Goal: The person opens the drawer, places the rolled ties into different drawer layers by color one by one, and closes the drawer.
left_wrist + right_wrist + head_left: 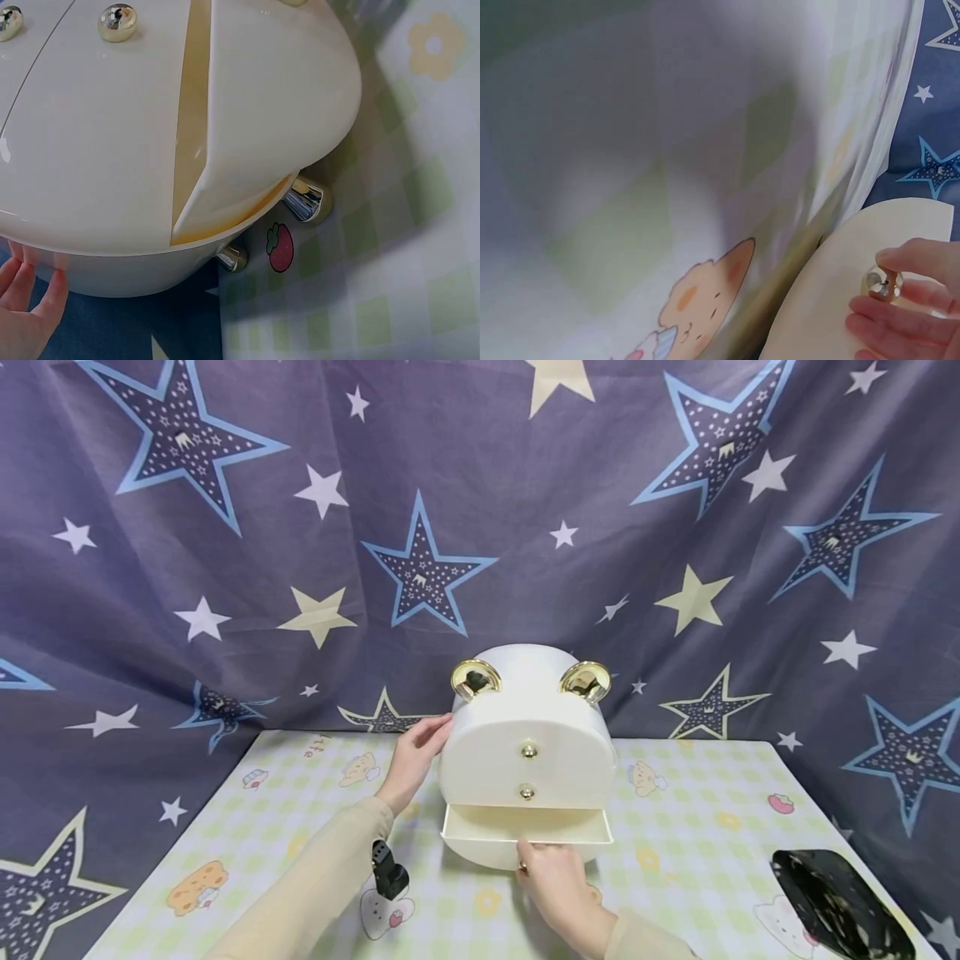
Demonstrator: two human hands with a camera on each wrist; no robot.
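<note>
A white rounded storage box point(480, 768) with two gold ear-like discs stands near the middle of the table. Its bottom drawer point(480, 853) is pulled partway out, and the visible inside looks bare. The two upper drawers, each with a gold knob point(528, 792), are closed. My left hand point(414, 756) rests its fingertips on the box's side; the left wrist view shows the fingers point(52, 300) against that wall. At the front, my right hand point(558, 893) pinches the bottom drawer's gold knob point(880, 283) between thumb and fingers.
A shiny black object point(840, 902) lies at the table's right front. Short gold legs point(309, 201) hold the box off the checked tablecloth point(690, 843). Behind the table hangs a dark star-patterned cloth point(517, 602).
</note>
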